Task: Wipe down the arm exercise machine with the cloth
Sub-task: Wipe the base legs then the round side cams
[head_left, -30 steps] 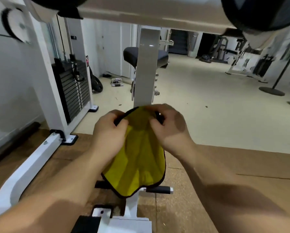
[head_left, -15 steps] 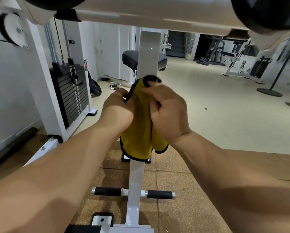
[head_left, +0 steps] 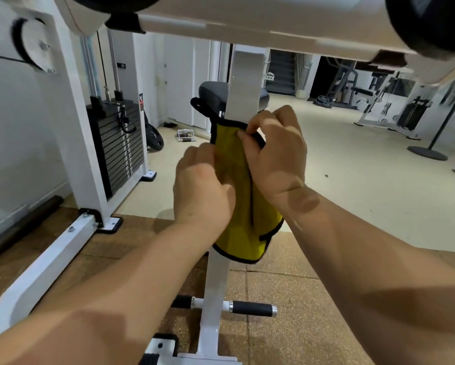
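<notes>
A yellow cloth with black edging hangs folded in front of the white upright post of the arm exercise machine. My left hand grips the cloth's left side at mid height. My right hand pinches its top edge against the post. A black loop on the cloth sticks out at the upper left. The white crossbar of the machine runs overhead, and the post continues down to black-gripped foot pegs.
A black weight stack in a white frame stands at the left, with a white base rail on the brown mat. A black padded seat sits behind the post. Other gym machines and a stand base occupy the right.
Both hands rose with the cloth from low in front of the post to higher up on it. The cloth went from spread out to folded narrow against the post.
</notes>
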